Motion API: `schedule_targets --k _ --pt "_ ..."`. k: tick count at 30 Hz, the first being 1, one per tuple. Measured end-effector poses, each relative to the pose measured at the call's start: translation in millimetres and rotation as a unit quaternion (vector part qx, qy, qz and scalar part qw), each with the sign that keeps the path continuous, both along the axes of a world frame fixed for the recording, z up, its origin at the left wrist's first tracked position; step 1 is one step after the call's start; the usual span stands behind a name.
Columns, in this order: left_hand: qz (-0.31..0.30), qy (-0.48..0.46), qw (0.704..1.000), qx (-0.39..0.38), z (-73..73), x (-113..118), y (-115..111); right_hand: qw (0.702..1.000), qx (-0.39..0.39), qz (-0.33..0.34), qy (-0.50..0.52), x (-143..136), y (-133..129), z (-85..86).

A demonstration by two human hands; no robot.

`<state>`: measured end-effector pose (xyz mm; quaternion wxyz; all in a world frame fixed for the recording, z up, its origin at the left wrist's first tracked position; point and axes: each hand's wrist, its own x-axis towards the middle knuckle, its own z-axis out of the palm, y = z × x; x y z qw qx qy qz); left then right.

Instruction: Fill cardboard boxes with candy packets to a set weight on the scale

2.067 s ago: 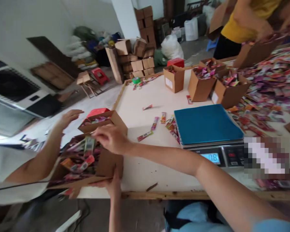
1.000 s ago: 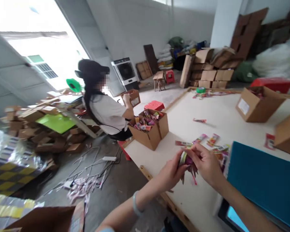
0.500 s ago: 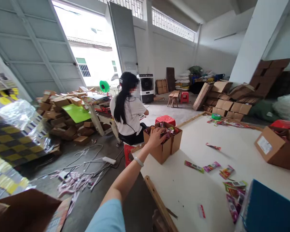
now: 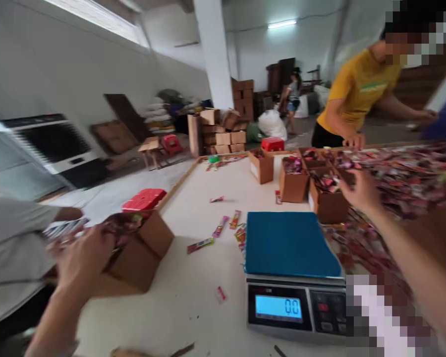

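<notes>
Your right hand (image 4: pixel 362 191) is open, fingers parted, beside the far carton (image 4: pixel 330 206) behind the digital scale (image 4: pixel 292 245). Your left hand (image 4: pixel 83 255) blurs over the near carton (image 4: pixel 136 263), left of the scale; I cannot tell its grip. Slim packets (image 4: pixel 200 245) look light, bendy, slick: pinch mid-length. Filled cartons seem heavier; support opposite walls low.

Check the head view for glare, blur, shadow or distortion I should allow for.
Head view: motion blur smears the left hand, and the packet pile is smudged; the scale's display is lit and legible; the tube light glares white without washing out the table; the pillar leans, likely tilt or lens distortion; pixelation masks the lower right.
</notes>
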<state>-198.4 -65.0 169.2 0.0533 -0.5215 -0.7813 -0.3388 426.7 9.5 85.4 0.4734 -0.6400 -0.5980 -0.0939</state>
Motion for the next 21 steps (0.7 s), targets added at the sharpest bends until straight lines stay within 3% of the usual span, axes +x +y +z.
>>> schedule_targets --k 3,6,9,12,14,16,19,21 --pt "-0.075 0.097 0.989 0.084 -11.3 20 17 0.997 -0.053 -0.055 -0.026 25 65 -33.0" --pt "-0.207 0.024 0.969 0.131 -31.9 74 14 0.988 -0.072 -0.085 -0.105 17 80 -64.7" --pt "-0.313 -0.094 0.941 0.087 -47.9 143 12 0.974 -0.092 -0.064 -0.195 3 62 -87.1" --pt "-0.426 -0.147 0.893 0.004 -57.3 206 31 0.97 -0.12 -0.09 -0.194 6 35 -99.4" --pt "-0.497 -0.181 0.848 -0.034 -63.4 246 60 0.971 -0.126 -0.106 -0.173 17 14 -105.1" --pt "-0.541 -0.225 0.808 -0.058 -70.6 293 100 0.979 -0.113 -0.071 -0.156 32 -12 -110.8" --pt "-0.542 -0.226 0.799 -0.13 -81.6 373 161 0.987 -0.082 -0.011 -0.14 55 -56 -121.7" --pt "-0.552 -0.218 0.791 -0.147 -90.3 426 191 0.989 -0.067 -0.012 -0.129 65 -82 -131.9"
